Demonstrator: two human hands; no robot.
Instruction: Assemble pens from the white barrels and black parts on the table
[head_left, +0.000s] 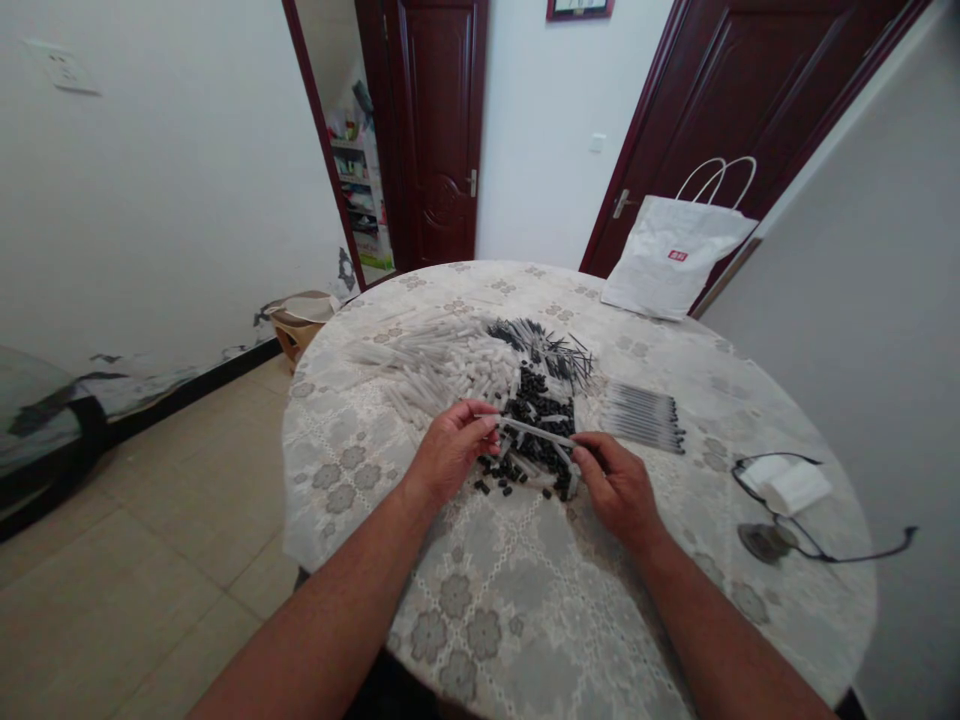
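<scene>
So the person's got a slim pale tube [536, 432] stretched between both hands, right above the heap of little black pieces [534, 385] in the middle of the table. The left hand [454, 450] has thumb and fingertips closed on one end, the right hand [619, 490] pinches the other, so there's basically no gap in either grip. Guessing the two-end hold is for keeping something that skinny steady and lined up, and palms stay out of the way. Layout looks pretty deliberate too: loose pale tubes [420, 350] on the left, thin dark sticks [559, 350] at the back of the heap, each kind mostly in its own patch, probably so either hand can grab without digging. Off to the right, a neat row of dark-tipped sticks [641, 415] lies side by side, apart from the mess, likely so they don't get mixed back in. Glasses [825, 556] sit farther right, seemingly out of elbow range.
</scene>
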